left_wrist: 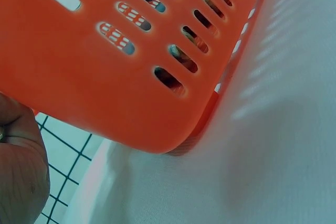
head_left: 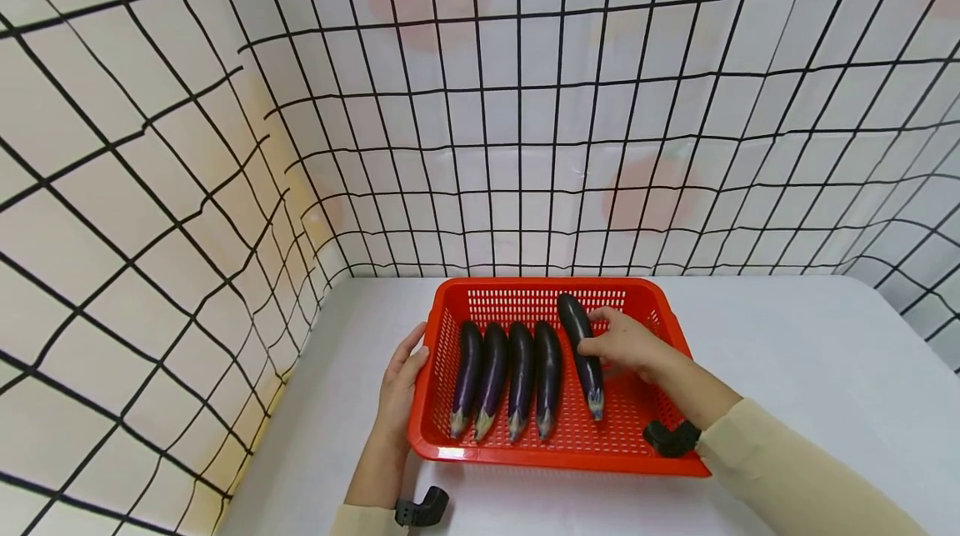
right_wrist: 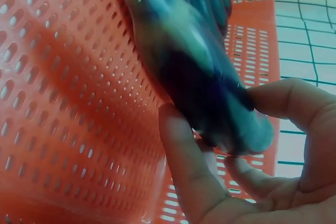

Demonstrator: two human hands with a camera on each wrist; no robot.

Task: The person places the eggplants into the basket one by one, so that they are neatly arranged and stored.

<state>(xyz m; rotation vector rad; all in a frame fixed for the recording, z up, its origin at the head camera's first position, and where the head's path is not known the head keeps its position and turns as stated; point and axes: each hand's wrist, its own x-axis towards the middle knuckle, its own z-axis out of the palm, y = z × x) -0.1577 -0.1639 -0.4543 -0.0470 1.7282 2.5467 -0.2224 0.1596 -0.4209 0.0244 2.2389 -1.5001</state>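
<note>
A red plastic basket (head_left: 555, 459) with slotted walls stands on the white table. Several dark purple eggplants (head_left: 521, 378) lie side by side in its left half, stem ends toward me. My right hand (head_left: 626, 344) pinches another eggplant (head_left: 576, 336) between thumb and fingers, to the right of that row. In the right wrist view this eggplant (right_wrist: 199, 77) slants through the fingers, its pale stem end nearest the camera. My left hand (head_left: 401, 386) grips the basket's left rim. The left wrist view shows the basket's outer wall (left_wrist: 79, 77) and part of the hand (left_wrist: 21, 166).
A white cloth (head_left: 787, 369) covers the table around the basket. Black wire grid panels (head_left: 517, 144) stand behind and to the left, with pale sheeting behind them. Each wrist wears a black camera band (head_left: 422, 508).
</note>
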